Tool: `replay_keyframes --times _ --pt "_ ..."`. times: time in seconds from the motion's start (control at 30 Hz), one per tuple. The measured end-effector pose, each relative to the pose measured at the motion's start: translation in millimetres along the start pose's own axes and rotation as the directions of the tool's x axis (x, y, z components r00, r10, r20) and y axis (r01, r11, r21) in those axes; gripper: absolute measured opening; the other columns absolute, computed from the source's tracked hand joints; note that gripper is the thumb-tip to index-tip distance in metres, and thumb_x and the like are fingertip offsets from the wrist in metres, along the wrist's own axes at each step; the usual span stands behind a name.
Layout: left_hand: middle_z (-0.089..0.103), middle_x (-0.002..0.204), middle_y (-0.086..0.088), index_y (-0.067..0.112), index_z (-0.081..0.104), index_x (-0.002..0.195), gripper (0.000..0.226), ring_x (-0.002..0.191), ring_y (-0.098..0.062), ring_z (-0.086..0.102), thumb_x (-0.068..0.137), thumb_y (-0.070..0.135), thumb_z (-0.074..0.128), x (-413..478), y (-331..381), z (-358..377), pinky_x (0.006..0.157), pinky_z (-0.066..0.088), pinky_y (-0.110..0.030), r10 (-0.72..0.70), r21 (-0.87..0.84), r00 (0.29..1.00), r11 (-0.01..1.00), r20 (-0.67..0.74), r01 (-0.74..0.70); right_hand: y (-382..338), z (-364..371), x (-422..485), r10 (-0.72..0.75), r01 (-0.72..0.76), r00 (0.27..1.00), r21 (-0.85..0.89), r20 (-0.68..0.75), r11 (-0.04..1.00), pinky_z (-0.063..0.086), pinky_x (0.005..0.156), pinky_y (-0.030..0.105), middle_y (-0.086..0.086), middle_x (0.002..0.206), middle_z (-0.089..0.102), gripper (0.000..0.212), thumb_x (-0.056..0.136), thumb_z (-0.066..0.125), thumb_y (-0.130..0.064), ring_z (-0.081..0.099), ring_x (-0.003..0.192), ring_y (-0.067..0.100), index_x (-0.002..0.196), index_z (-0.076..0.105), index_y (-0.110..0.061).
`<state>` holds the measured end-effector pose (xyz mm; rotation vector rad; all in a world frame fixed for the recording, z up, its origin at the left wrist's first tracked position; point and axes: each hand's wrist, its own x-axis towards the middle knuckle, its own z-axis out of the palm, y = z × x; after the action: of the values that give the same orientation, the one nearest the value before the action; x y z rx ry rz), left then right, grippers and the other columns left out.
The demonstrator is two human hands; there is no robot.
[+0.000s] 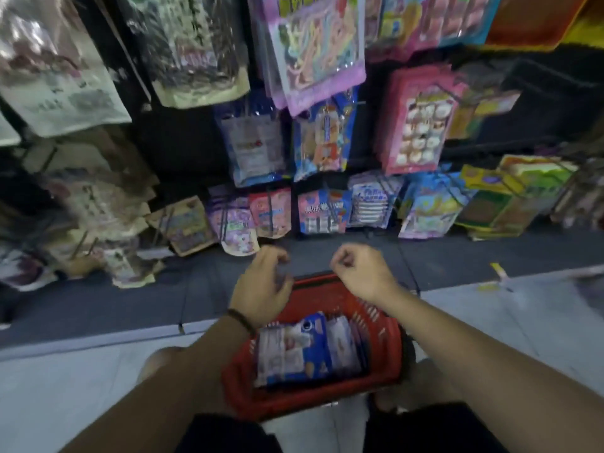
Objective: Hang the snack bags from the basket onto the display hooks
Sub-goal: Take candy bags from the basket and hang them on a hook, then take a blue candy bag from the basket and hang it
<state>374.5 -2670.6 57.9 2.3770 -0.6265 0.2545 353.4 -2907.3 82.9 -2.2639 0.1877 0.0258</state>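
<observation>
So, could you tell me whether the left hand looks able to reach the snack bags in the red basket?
Probably yes. The left hand hovers empty above the open-topped red basket, and the snack bags lie uncovered just beneath its wrist, with nothing between them.

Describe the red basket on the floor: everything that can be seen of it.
The red plastic basket is rectangular, with slotted walls and a thick rim. It sits upright on the pale floor, close in front of the person. Blue-and-white snack bags lie stacked inside, filling much of it. The left hand and right hand hover over its far rim; whether either touches it is unclear.
</observation>
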Motion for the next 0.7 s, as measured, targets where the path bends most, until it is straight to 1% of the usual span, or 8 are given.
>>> replay_keyframes --times 0.1,0.23,0.3,0.37,0.43,0.53,0.63,0.7 --pt "0.061 0.122 -0.003 0.018 0.061 0.12 0.022 0.103 -0.022 0.064 0.1 0.023 0.068 -34 -44 49 0.09 0.052 -0.037 -0.273 0.048 0.909 0.961 0.313 0.272 56 54 -10 0.263 -0.277 0.941 0.037 0.213 0.96 0.058 0.087 0.038 0.009 0.093 0.08 0.016 0.096 0.071 -0.014 0.075 0.092 0.026 0.08 0.075 -0.016" --pt "0.063 0.137 -0.007 0.016 0.061 0.134 0.034 0.127 -0.028 0.062 0.102 0.024 0.067 -74 -90 104 0.102 0.047 -0.029 -0.456 0.189 0.669 0.88 0.587 0.435 131 116 -24 0.494 -0.531 0.813 0.042 0.309 0.847 0.056 0.078 0.039 0.0 0.073 0.075 0.025 0.096 0.074 -0.015 0.071 0.08 0.029 0.071 0.075 -0.015" --pt "0.061 0.143 -0.007 0.017 0.059 0.14 0.04 0.129 -0.027 0.06 0.102 0.029 0.065 -88 -107 121 0.103 0.044 -0.025 -0.497 0.253 0.576 0.855 0.649 0.453 155 139 -24 0.568 -0.599 0.747 -0.021 0.346 0.8 0.059 0.088 0.039 0.01 0.098 0.081 0.014 0.094 0.077 -0.02 0.075 0.096 0.031 0.096 0.082 -0.007" --pt "0.062 0.141 -0.006 0.021 0.059 0.139 0.041 0.127 -0.029 0.062 0.101 0.037 0.065 -91 -118 132 0.105 0.049 -0.031 -0.531 0.297 0.508 0.83 0.678 0.472 169 154 -18 0.633 -0.649 0.68 -0.098 0.37 0.755 0.058 0.098 0.039 0.019 0.125 0.077 0.051 0.094 0.078 -0.027 0.073 0.114 0.033 0.135 0.066 0.001" --pt "0.068 0.133 -0.005 0.025 0.064 0.128 0.031 0.122 -0.029 0.066 0.101 0.039 0.063 -88 -122 137 0.102 0.053 -0.035 -0.558 0.296 0.494 0.807 0.667 0.511 173 163 -10 0.665 -0.669 0.63 -0.155 0.401 0.727 0.055 0.102 0.037 0.019 0.14 0.069 0.069 0.096 0.077 -0.032 0.068 0.124 0.034 0.152 0.051 -0.002" --pt "0.073 0.123 -0.004 0.03 0.066 0.112 0.021 0.114 -0.03 0.069 0.1 0.046 0.059 -86 -130 137 0.091 0.052 -0.034 -0.581 0.28 0.496 0.784 0.645 0.554 179 182 2 0.655 -0.658 0.604 -0.178 0.454 0.731 0.057 0.101 0.037 0.018 0.138 0.069 0.045 0.093 0.08 -0.026 0.069 0.121 0.032 0.132 0.065 -0.009" --pt "0.072 0.128 -0.004 0.032 0.065 0.129 0.046 0.115 -0.028 0.067 0.093 0.059 0.058 -86 -138 135 0.09 0.042 -0.028 -0.596 0.267 0.493 0.767 0.634 0.584 184 203 2 0.65 -0.712 0.591 -0.071 0.478 0.699 0.053 0.112 0.047 0.017 0.149 0.061 0.069 0.087 0.086 -0.012 0.061 0.135 0.033 0.149 0.057 -0.008" --pt "0.071 0.119 0.005 0.037 0.066 0.128 0.059 0.11 -0.022 0.066 0.082 0.072 0.056 -81 -134 133 0.09 0.046 -0.026 -0.613 0.263 0.477 0.746 0.629 0.612 188 213 -1 0.643 -0.727 0.618 0.017 0.452 0.686 0.05 0.116 0.052 0.016 0.154 0.057 0.084 0.08 0.091 -0.008 0.055 0.142 0.034 0.154 0.052 -0.01"
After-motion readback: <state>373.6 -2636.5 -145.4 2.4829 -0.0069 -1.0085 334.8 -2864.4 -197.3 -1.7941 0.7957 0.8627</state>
